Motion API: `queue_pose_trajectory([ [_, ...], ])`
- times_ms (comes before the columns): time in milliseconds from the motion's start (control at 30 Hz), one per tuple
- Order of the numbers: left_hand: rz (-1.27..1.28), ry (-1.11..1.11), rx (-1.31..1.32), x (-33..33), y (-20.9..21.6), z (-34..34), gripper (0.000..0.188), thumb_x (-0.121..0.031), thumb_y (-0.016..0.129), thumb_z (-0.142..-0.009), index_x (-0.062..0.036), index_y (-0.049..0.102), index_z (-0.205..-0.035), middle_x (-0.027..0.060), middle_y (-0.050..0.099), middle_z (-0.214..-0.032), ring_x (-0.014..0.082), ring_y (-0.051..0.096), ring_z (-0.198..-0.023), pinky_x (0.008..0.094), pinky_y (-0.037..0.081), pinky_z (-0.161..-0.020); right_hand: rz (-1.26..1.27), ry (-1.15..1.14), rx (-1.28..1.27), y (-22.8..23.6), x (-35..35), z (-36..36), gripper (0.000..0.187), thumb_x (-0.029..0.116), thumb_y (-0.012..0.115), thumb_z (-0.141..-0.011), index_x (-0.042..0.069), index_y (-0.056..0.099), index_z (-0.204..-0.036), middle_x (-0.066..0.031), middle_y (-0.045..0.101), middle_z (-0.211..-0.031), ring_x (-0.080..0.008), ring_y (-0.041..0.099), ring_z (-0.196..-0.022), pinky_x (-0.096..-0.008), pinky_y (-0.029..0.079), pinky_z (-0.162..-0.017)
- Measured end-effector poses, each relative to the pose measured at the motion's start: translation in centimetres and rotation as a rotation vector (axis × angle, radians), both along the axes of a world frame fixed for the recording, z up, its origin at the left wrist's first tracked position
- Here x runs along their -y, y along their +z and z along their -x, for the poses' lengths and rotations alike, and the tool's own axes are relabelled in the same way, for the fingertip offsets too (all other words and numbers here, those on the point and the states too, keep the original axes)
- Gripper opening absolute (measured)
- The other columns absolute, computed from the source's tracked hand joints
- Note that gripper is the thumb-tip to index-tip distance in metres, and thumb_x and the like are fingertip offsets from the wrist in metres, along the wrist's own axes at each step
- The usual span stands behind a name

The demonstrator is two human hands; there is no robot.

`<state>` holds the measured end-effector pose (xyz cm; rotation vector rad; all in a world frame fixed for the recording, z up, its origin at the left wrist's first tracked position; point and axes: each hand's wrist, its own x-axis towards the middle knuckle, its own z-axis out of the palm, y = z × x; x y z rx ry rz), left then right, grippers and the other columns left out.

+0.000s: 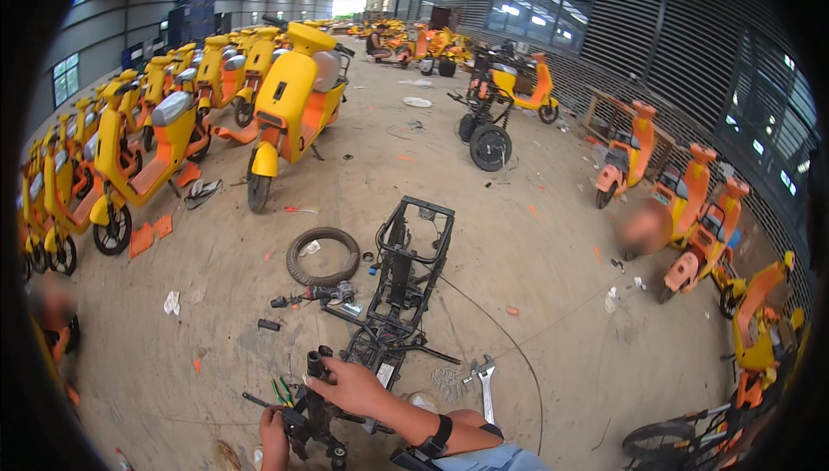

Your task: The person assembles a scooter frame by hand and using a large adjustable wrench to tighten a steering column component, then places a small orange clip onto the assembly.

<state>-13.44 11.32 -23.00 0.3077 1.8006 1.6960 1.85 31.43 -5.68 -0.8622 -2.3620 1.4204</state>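
In front of me on the floor lies a bare black scooter frame (418, 255), its rails stretching away from me. My right hand (350, 387) wraps round an upright black metal tube (313, 362) at the frame's near end. Lower and to the left, my left hand (275, 438) has its fingers closed against a dark part beside the frame; what they hold is partly hidden. A short dark bar (255, 399) sticks out just above those fingers. Pliers with green handles (283, 391) lie between the two hands. A black band (436, 436) circles my right forearm.
A loose tyre (298, 268) and a power drill (326, 293) lie left of the frame. An adjustable wrench (487, 389) and a chain (446, 382) are on the right, near a long cable (509, 339). Yellow scooters (294, 91) stand in rows to the left; others line the right wall.
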Motion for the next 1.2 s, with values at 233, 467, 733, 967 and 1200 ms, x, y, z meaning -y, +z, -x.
queue_pose_trajectory([
  [233,0.052,-0.04,0.027,-0.8,5.4,-1.7,0.032,-0.024,0.047,-0.099,-0.0026,0.066,-0.112,0.0072,0.067,-0.097,0.0184,0.059,-0.084,0.0314,0.048,-0.074,-0.032,-0.035,0.029,1.0,-0.1,-0.4,0.052,0.05,0.067,-0.087,0.004,0.063,-0.112,-0.0097,0.069,-0.074,-0.0278,0.067,-0.066,-0.0372,0.05,-0.06],
  [467,-0.043,0.054,0.065,-1.3,0.6,-0.8,0.022,-0.01,0.046,-0.092,0.0016,0.06,-0.104,0.0026,0.059,-0.078,0.0096,0.049,-0.065,0.0252,0.04,-0.058,0.033,0.028,0.082,1.4,-0.5,-1.0,0.052,0.05,0.065,-0.087,0.005,0.064,-0.114,-0.0139,0.07,-0.081,-0.0331,0.069,-0.075,-0.0399,0.053,-0.065],
  [733,-0.018,-0.007,0.082,-1.0,1.7,-0.9,0.024,-0.014,0.048,-0.092,0.0015,0.063,-0.103,0.0071,0.065,-0.084,0.0158,0.057,-0.072,0.0285,0.046,-0.065,0.026,-0.005,0.064,0.3,-0.2,-0.7,0.064,0.057,0.066,-0.085,0.004,0.062,-0.121,-0.0125,0.07,-0.076,-0.0314,0.069,-0.072,-0.0399,0.052,-0.063],
  [967,0.099,-0.058,-0.02,-0.9,6.4,-1.8,0.032,-0.022,0.046,-0.098,-0.0003,0.064,-0.112,0.01,0.069,-0.094,0.0188,0.062,-0.084,0.0313,0.049,-0.072,-0.103,-0.033,0.1,1.2,0.3,-0.3,0.062,0.056,0.067,-0.085,0.002,0.062,-0.116,-0.0098,0.067,-0.069,-0.0281,0.068,-0.065,-0.0379,0.05,-0.057],
  [1200,0.006,0.026,-0.018,-0.6,2.5,-1.0,0.021,-0.012,0.051,-0.09,0.0033,0.064,-0.098,0.0078,0.064,-0.082,0.0143,0.058,-0.07,0.0269,0.046,-0.063,-0.015,-0.023,0.107,1.9,0.4,0.0,0.061,0.058,0.067,-0.084,0.002,0.063,-0.11,-0.0098,0.067,-0.069,-0.0293,0.069,-0.068,-0.0392,0.051,-0.06],
])
